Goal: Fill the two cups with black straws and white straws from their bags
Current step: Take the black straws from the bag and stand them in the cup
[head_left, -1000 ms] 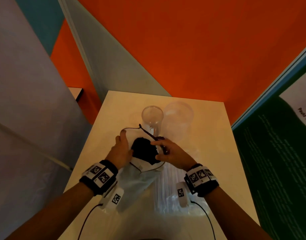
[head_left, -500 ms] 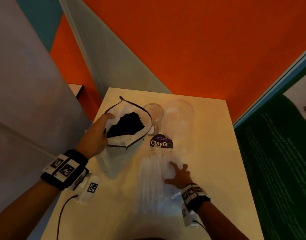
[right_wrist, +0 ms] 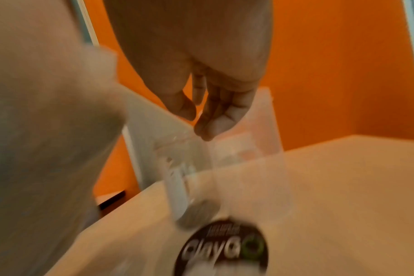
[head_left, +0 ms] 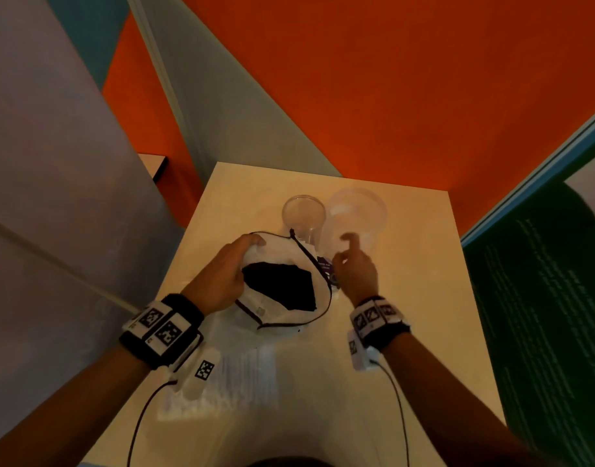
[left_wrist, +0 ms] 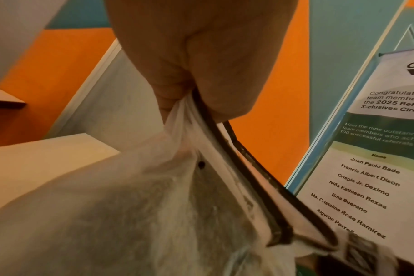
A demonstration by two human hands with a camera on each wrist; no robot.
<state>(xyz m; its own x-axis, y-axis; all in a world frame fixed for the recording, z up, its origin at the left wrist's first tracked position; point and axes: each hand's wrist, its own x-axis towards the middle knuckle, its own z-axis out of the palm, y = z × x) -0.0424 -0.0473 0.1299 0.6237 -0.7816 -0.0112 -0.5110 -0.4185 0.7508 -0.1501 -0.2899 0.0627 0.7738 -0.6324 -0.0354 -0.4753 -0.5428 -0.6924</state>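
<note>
On table (head_left: pixel 407 348): 2 cups (head_left: pixel 303 215), 2 bags (head_left: pixel 289 261); L hand (head_left: pixel 222 278) pinches bag, R hand (head_left: pixel 355 271) loose, empty.

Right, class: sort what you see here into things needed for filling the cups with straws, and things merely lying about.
Needed:
bag of black straws
bag of white straws
small cup
large cup
left hand
right hand

Lying about:
green poster
grey panel

Dim warm orange cast throughout; right wrist view motion-blurred (label smeared); wide-angle bending at head view edges.
</note>
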